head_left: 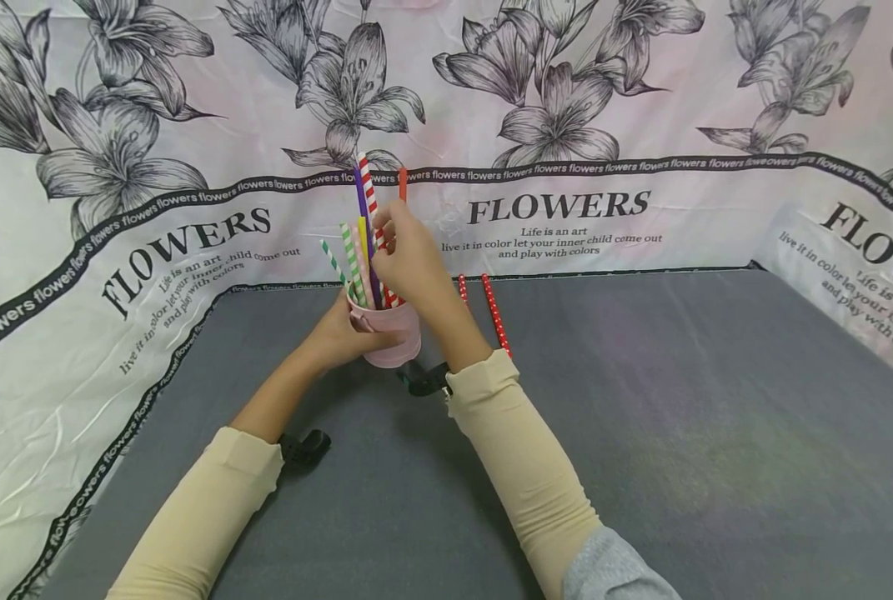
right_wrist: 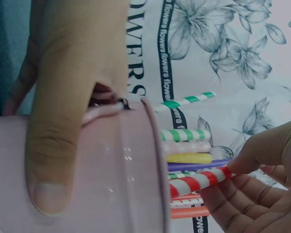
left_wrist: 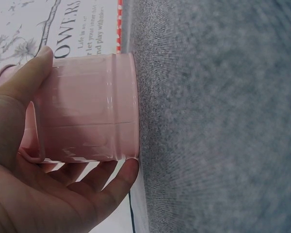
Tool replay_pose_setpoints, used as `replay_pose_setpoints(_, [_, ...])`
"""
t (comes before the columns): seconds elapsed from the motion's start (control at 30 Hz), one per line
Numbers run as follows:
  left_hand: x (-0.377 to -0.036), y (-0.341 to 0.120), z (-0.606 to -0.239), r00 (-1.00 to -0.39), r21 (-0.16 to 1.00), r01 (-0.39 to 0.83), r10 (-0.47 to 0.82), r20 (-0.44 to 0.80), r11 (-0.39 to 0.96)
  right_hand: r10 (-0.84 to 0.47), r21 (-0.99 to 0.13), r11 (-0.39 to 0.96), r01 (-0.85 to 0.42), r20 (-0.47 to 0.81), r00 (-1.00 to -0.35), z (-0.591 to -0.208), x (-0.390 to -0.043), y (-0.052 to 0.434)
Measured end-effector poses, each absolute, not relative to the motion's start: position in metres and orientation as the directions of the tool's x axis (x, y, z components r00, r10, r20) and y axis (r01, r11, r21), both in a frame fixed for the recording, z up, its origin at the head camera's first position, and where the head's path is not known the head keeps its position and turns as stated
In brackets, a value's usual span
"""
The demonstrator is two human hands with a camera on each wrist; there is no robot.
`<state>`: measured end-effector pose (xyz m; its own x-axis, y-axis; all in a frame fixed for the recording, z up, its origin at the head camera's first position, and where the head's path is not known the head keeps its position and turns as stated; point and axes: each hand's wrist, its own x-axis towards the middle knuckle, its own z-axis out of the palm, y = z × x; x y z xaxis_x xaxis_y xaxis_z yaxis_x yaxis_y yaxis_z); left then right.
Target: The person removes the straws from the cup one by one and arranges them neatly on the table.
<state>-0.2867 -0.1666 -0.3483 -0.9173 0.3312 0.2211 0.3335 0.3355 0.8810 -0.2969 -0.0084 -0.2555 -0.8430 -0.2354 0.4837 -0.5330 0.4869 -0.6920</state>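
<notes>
A pink cup [head_left: 399,348] with a small side handle stands on the dark tabletop, filled with several paper straws. My left hand [head_left: 332,336] grips it from the left, thumb along its side; the left wrist view shows the cup's wall [left_wrist: 87,107] between thumb and fingers. Above the rim my right hand [head_left: 413,260] pinches a red-and-white striped straw [right_wrist: 199,182] whose lower end is inside the cup. Around it stand green-striped straws [right_wrist: 186,135], a yellow straw [right_wrist: 189,158], a purple straw [head_left: 360,196] and an orange-red straw [head_left: 403,183].
Behind the right forearm, two red dotted straws [head_left: 495,312] lie on the grey tabletop [head_left: 679,433]. A white floral cloth [head_left: 551,225] with printed words rises at the back and left. Black wrist-camera mounts [head_left: 307,450] stick out from both wrists.
</notes>
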Motion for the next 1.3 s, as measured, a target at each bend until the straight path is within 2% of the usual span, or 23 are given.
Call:
replay_pose_setpoints(0.37, [-0.288, -0.166, -0.347, -0.929, 0.882, 0.311, 0.308, 0.204, 0.353, -0.158, -0.724, 0.313, -0.615, 0.599, -0.785, -0.247, -0.3, 0.008])
replay_pose_setpoints(0.53, [-0.287, -0.164, -0.346, -0.929, 0.886, 0.309, 0.31, 0.203, 0.345, -0.131, -0.728, 0.29, -0.621, 0.613, -0.78, -0.242, -0.298, 0.017])
replay_pose_setpoints(0.87, [-0.286, -0.166, -0.349, -0.952, 0.892, 0.243, 0.27, 0.144, 0.381, -0.059, -0.749, 0.382, -0.542, 0.566, -0.822, -0.241, -0.304, 0.044])
replay_pose_setpoints(1.03, [-0.287, -0.167, -0.35, -0.95, 0.889, 0.257, 0.268, 0.16, 0.38, -0.024, -0.757, 0.412, -0.507, 0.548, -0.836, -0.24, -0.309, 0.057])
replay_pose_setpoints(1.3, [-0.286, -0.167, -0.35, -0.946, 0.894, 0.263, 0.279, 0.165, 0.362, 0.016, -0.811, 0.424, -0.403, 0.452, -0.892, -0.24, -0.312, 0.079])
